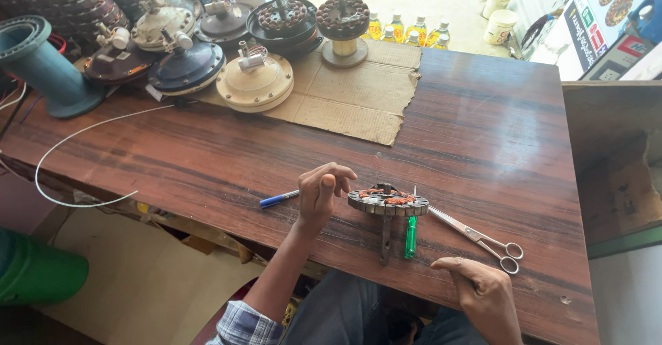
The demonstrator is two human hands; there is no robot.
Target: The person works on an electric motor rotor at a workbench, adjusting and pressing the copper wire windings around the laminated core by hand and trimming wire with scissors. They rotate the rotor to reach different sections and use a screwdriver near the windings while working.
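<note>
A round metal stator with copper windings [387, 200] lies on the wooden table [483, 131], near its front edge. My left hand [321, 194] hovers just left of it with fingers curled, fingertips close to its rim, holding nothing that I can see. My right hand [483, 295] rests at the table's front edge, fingers loosely bent and empty. Under the stator lie a dark metal tool [385, 241] and a green-handled screwdriver [411, 236]. Scissors [479, 237] lie to the right. A blue pen [278, 199] lies left of my left hand.
Several fan motor housings [255, 83] and wound stators on shafts [343, 19] crowd the table's far left, partly on a cardboard sheet [352, 90]. A teal pipe fitting [41, 62] stands at far left. A white wire [76, 138] loops over the left edge.
</note>
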